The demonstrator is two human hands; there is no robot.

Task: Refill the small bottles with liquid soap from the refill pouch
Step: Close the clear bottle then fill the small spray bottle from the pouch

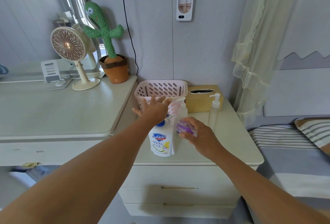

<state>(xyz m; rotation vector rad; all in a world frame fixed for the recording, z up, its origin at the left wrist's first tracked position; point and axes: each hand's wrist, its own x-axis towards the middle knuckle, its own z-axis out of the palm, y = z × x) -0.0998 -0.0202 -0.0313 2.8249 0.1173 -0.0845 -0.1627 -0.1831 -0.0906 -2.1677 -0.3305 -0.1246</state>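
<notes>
Illumination is soft, even daylight, brightest in the mirror [75, 4] at upper left. Shadows on the counter [232, 140] are faint and diffuse. Wide-angle distortion bends lines at the edges; the right hand [201, 135] shows slight motion blur

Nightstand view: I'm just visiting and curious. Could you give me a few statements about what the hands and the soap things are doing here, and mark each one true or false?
1. The right hand holds a small bottle with a purple label. True.
2. The refill pouch is inside the pink basket. False: it sits on the nightstand, in front of the basket.
3. The left hand is open with its fingers spread, at the basket's front wall. True.
4. The tissue box is on the basket's left. False: it is on the basket's right, with a clear pump bottle standing in front of it.
</notes>
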